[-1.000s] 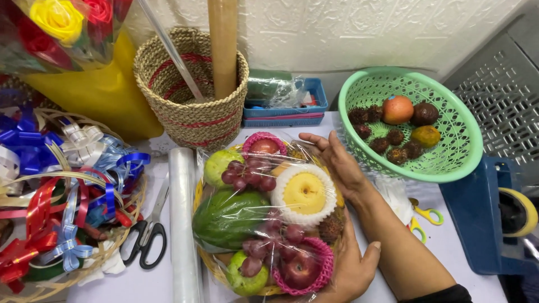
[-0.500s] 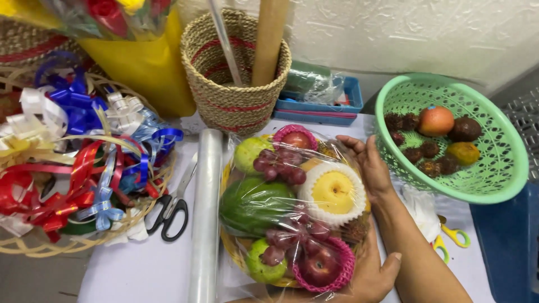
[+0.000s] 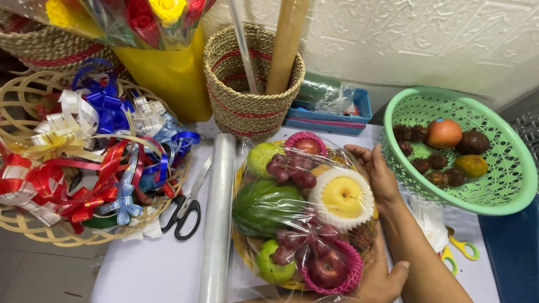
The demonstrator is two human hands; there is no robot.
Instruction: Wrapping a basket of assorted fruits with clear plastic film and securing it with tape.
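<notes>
Centrally, a round woven basket of fruit sealed under clear plastic film (image 3: 303,216) rests on the white tabletop (image 3: 146,269). Right hand (image 3: 379,171): fingers loosely spread, cupping the basket's far right rim. Left hand (image 3: 376,278): thumb raised, fingers curled against its near rim. Roll of clear film (image 3: 216,219) lies just left; green plastic basket (image 3: 505,191) stands right.

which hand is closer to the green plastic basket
Right. The right hand lies just left of the green plastic basket, against the wrapped fruit basket; the left hand is lower, at that basket's near edge.
</notes>
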